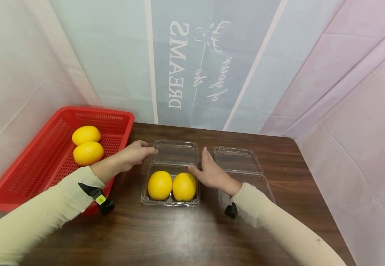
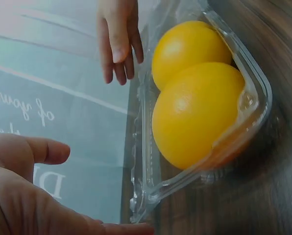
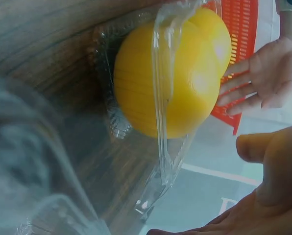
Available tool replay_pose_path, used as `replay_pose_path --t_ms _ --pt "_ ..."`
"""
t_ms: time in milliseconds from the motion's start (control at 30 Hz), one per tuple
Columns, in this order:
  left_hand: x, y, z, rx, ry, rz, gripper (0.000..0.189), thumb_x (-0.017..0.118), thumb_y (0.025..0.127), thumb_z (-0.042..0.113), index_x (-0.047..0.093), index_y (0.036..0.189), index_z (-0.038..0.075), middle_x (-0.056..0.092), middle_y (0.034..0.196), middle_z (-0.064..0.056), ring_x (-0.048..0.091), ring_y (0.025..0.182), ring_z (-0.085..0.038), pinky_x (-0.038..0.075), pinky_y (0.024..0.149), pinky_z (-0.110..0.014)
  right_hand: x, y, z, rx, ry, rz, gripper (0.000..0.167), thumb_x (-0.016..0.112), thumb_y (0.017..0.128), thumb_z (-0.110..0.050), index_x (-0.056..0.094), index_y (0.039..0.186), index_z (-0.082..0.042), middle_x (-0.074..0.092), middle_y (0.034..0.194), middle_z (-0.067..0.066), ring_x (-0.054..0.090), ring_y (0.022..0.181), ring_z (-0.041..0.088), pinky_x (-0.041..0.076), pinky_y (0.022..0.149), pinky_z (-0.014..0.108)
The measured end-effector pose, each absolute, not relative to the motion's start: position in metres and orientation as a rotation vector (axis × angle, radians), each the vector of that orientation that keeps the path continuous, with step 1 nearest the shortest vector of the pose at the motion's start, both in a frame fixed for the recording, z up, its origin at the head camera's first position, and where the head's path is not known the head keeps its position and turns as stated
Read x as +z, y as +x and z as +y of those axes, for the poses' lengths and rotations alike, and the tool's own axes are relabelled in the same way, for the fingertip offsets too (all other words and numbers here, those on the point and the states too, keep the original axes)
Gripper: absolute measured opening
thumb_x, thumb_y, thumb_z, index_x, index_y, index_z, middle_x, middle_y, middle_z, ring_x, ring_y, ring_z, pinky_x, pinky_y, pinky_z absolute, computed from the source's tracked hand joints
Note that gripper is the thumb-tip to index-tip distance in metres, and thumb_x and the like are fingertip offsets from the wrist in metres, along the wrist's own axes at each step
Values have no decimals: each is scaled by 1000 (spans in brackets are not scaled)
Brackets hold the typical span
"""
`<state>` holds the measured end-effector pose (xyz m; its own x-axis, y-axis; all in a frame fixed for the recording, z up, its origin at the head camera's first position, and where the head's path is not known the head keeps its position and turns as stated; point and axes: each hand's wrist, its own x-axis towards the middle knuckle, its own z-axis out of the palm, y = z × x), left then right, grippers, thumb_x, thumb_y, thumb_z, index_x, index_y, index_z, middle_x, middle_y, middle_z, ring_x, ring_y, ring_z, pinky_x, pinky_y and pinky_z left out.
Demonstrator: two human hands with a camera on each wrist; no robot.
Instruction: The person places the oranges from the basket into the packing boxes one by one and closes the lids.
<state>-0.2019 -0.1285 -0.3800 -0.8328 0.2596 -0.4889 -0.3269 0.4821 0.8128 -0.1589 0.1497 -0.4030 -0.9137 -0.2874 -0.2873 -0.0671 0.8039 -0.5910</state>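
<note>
Now the left hand (image 1: 130,156) is hovering by the left edge of the open lid (image 1: 176,153), fingers straight and slightly spread; opposite, the right hand (image 1: 215,174) is hovering, fingers extended, slightly parted. Two yellow fruits (image 1: 160,185) are sitting in the clear box (image 1: 170,203), in from the far edge of the desk (image 1: 179,236); a red basket (image 1: 34,166) is holding another pair (image 1: 88,153) toward the far left corner.

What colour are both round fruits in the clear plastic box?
Round yellow fruits, clearest in the head view.
</note>
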Motion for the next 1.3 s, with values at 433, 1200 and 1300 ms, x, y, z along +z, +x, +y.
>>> replay_pose_path --t_ms 433,1200,1300 --pt "-383 -203 -122 1385 -87 2037 84 56 102 31 10 153 -16 14 162 -32 20 148 -46 28 117 -59 -403 -179 143 -954 -159 2613 88 55 107 -31 -8 158 4 5 166 27 20 152 37 29 118 54" --pt "-400 -213 -119 1366 -71 1994 73 53 104 24 17 152 -18 24 159 -31 31 144 -47 46 107 -53 -425 -186 140 -1297 85 2269 68 47 108 -17 9 157 12 14 164 30 16 152 43 23 120 58" --pt "-401 -213 -119 1370 -73 1998 71 53 104 24 19 151 -18 24 160 -31 32 144 -46 46 106 -52 -426 -186 140 -1309 92 2268 68 47 108 -16 9 157 12 13 164 30 15 152 42 22 120 57"
